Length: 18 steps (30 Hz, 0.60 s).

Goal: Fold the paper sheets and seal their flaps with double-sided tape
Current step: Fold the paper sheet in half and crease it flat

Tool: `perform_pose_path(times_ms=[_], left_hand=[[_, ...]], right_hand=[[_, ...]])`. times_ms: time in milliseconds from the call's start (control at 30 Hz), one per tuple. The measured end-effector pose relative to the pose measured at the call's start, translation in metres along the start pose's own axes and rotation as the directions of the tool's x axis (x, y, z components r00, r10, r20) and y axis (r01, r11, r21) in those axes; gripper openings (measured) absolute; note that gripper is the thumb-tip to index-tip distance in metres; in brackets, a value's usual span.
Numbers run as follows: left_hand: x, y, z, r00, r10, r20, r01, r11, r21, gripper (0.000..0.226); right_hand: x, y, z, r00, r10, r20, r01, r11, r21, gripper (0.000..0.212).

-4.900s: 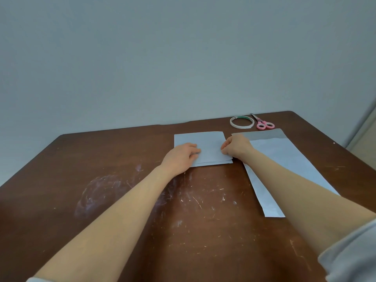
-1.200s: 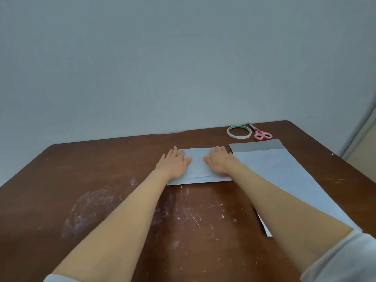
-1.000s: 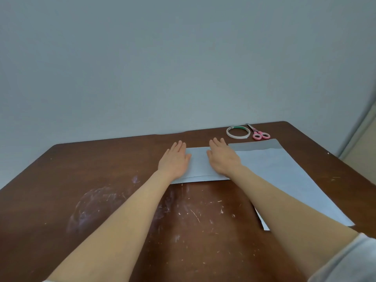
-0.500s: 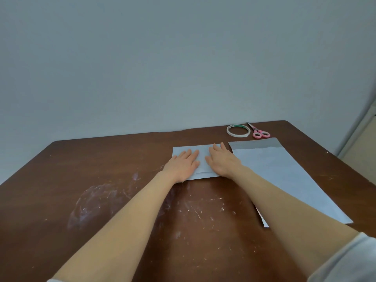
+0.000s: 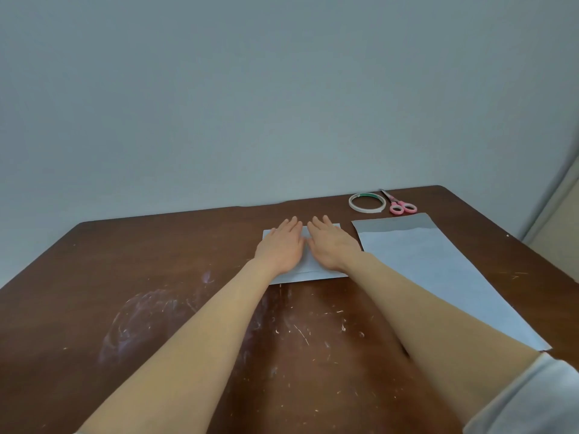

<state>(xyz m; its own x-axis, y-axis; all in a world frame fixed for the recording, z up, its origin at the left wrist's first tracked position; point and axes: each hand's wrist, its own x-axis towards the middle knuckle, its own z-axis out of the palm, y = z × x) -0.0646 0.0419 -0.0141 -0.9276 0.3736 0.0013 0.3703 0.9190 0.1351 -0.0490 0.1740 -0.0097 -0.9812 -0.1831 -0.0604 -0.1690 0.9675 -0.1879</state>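
**Flattening the fold.** Your left grip [image 5: 280, 247] and right grip [image 5: 332, 247] lay side by side, palms down, on the folded paper sheet [image 5: 310, 270]. The sheet sat on the worktop [image 5: 156, 277] toward the far edge, a little right of the middle.

Both grips were released, with fingers straight and together, pointing to the far edge, pressing down and clasping nothing. The flat palms probably spread pressure over the doubled layers, so that the crease would set and the sheet would not spring open. The sheet's near edge showed below your wrists.

The unfolded sheet [image 5: 432, 277] lay just beside the folded one, along the right edge, running from far to near. A darker band crossed its far end. It was presumably parked there within reach as the next piece.

The roll of double-sided tape [image 5: 366, 210] and the pink-handled scissors [image 5: 402, 207] rested close together at the far right corner, apart from both grips. By this evidence, sealing the flap had not yet begun. Whether any tape lay under the fold could not be told.
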Motion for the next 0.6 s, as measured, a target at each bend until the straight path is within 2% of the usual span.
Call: perform_pose_path(times_ms=[100, 233, 433, 500, 600], left_hand=[[0.008, -0.002, 0.006, 1.0, -0.004, 0.03, 0.005, 1.0, -0.022, 0.051], [0.005, -0.008, 0.012, 0.99, -0.02, 0.142, 0.021, 1.0, -0.006, 0.051], [0.001, -0.013, 0.011, 0.978, -0.111, 0.176, 0.11, 0.994, 0.016, 0.055], [-0.004, -0.014, 0.01, 0.981, -0.13, 0.147, 0.131, 0.991, 0.0, 0.055], [-0.012, -0.013, 0.008, 0.997, -0.077, 0.004, 0.077, 0.997, -0.01, 0.053]], right_hand=[[0.006, -0.002, 0.007, 1.0, 0.005, 0.012, -0.005, 1.0, 0.028, 0.051], [0.009, 0.005, 0.015, 0.996, 0.014, 0.094, -0.016, 1.0, 0.016, 0.053], [0.007, 0.011, 0.013, 0.989, 0.094, 0.113, -0.094, 0.996, -0.004, 0.06], [0.001, 0.011, 0.01, 0.99, 0.113, 0.09, -0.112, 0.994, -0.012, 0.061], [-0.006, 0.007, 0.006, 0.999, 0.051, 0.012, -0.051, 0.998, -0.042, 0.059]])
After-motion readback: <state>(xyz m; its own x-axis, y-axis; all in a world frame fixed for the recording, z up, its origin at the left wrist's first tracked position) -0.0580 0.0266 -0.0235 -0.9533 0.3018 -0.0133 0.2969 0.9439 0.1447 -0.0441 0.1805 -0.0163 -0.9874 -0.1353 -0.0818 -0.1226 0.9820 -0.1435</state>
